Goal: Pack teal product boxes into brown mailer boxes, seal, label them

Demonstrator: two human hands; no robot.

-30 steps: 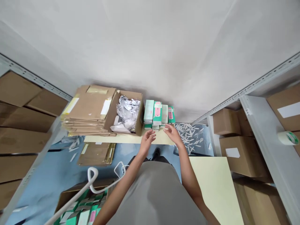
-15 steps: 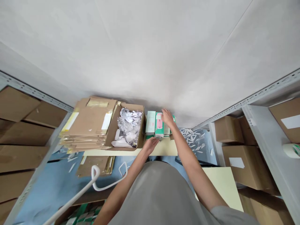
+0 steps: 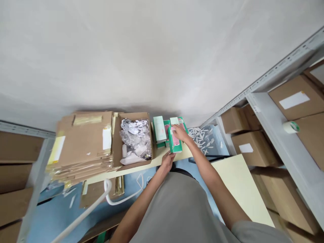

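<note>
A small green box with a pink label (image 3: 175,143) is tilted up at the near edge of the narrow table, between my two hands. My right hand (image 3: 180,132) grips it from above at its far part. Under its near end, the curled fingers of my left hand (image 3: 168,161) support it. Just left lies a pale green box (image 3: 159,130) on top of other green boxes, which are partly covered. Another pale box (image 3: 173,120) shows beyond my right fingers, with a green box (image 3: 182,123) beside it.
Left of the boxes stands an open carton (image 3: 151,150) holding crumpled plastic and paper, then a stack of flattened cardboard (image 3: 83,131). White slips (image 3: 201,138) litter the blue floor at right. Shelves with cartons (image 3: 253,145) flank both sides. A white bent rod (image 3: 83,216) rises at lower left.
The pink-labelled green box has come toward me and tilted, with my right hand now farther over it and my left hand at its near end. The view has turned slightly right.
</note>
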